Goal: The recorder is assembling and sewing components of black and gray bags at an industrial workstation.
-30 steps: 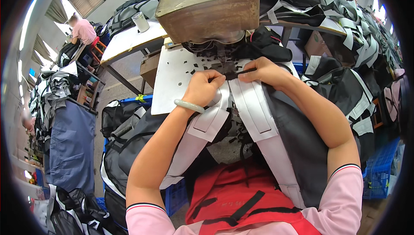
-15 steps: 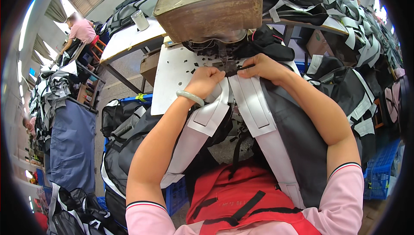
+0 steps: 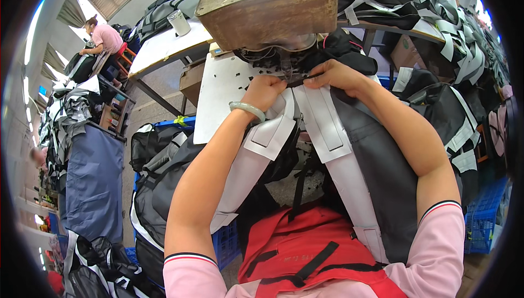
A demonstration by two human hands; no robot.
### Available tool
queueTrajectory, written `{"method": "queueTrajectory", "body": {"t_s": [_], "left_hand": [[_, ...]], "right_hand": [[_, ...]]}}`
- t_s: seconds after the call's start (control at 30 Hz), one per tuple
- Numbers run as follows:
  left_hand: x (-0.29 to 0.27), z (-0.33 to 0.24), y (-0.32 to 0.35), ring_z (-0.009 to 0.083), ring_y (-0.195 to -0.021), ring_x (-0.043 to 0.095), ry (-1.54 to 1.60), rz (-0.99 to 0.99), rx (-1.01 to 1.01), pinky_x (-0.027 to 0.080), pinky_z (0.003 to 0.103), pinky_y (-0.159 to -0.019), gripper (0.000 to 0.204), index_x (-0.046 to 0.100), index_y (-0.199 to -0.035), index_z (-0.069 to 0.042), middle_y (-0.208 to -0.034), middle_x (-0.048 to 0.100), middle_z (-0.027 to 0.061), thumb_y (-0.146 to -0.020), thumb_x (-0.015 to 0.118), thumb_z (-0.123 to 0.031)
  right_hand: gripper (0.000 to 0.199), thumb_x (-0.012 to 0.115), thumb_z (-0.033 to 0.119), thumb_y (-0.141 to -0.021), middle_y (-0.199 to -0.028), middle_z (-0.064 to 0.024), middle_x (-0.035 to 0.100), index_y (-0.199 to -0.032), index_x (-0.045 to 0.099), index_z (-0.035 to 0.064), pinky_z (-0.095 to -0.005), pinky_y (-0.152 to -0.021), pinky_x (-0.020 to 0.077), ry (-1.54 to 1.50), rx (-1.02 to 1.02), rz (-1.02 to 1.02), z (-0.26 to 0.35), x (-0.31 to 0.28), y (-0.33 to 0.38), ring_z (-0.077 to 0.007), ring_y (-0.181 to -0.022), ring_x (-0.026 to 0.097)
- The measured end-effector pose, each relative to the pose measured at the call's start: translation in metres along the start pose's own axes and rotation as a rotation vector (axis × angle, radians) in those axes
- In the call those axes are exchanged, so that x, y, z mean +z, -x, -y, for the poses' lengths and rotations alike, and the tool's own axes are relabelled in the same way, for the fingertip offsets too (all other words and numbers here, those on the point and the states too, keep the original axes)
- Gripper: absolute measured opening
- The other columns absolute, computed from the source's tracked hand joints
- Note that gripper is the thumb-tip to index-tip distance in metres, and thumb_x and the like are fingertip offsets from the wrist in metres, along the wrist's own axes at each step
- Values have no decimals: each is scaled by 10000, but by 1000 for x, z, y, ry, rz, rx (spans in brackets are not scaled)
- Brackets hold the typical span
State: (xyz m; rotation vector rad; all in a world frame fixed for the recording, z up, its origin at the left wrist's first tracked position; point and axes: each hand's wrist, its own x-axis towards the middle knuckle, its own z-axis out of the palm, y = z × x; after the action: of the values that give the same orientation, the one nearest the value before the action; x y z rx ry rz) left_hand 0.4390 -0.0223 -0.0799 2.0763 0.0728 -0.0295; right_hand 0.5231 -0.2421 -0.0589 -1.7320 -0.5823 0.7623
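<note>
A black and grey fabric piece [image 3: 376, 161] with white backing strips [image 3: 326, 126] hangs from the sewing machine [image 3: 267, 16] down toward my lap. Its upper edge lies under the machine's needle area. My left hand [image 3: 264, 92] is closed in a pinch on this edge, just left of the needle, with a pale bangle on the wrist. On the other side, my right hand [image 3: 339, 78] pinches the same edge between thumb and fingers. Stitched outlines show on the white strips. The exact spot under the needle is dark and hard to make out.
Small black scraps dot the white machine table [image 3: 213, 101]. Blue crates [image 3: 483, 216] and heaps of black and grey bags [image 3: 164, 189] stand on both sides. A white cup [image 3: 178, 23] rests on a side table. At the far left a person in pink [image 3: 103, 38] sits working.
My hands and the fabric edge have shifted slightly toward the needle, while the whole view has moved a little. The person at the far left sits more upright.
</note>
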Motion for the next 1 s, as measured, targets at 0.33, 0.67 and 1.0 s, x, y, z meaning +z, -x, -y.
{"method": "queueTrajectory", "body": {"t_s": [0.33, 0.67, 1.0], "left_hand": [[-3, 1, -4, 126, -732, 546, 46, -59, 25, 445, 308, -696, 282, 695, -935, 58, -759, 651, 55, -921, 611, -211], [-12, -1, 34, 76, -769, 567, 172, -22, -73, 474, 247, -709, 229, 705, -980, 26, -846, 672, 10, -933, 622, -182], [114, 62, 211, 162, -696, 649, 287, 351, 96, 508, 310, -646, 168, 657, -839, 20, -762, 694, 97, -868, 636, -144]], "right_hand": [[287, 755, 230, -809, -856, -43, 665, -934, 707, -24, -256, -783, 444, 106, -32, -15, 7, -5, -8, -113, -820, 578], [245, 731, 271, -824, -761, 19, 624, -832, 695, 30, -244, -673, 409, 213, -117, -23, 14, -11, 25, -65, -732, 526], [192, 585, 165, -906, -931, -113, 583, -944, 600, -23, -334, -862, 404, 793, -416, -310, -25, -8, 116, -228, -932, 544]]}}
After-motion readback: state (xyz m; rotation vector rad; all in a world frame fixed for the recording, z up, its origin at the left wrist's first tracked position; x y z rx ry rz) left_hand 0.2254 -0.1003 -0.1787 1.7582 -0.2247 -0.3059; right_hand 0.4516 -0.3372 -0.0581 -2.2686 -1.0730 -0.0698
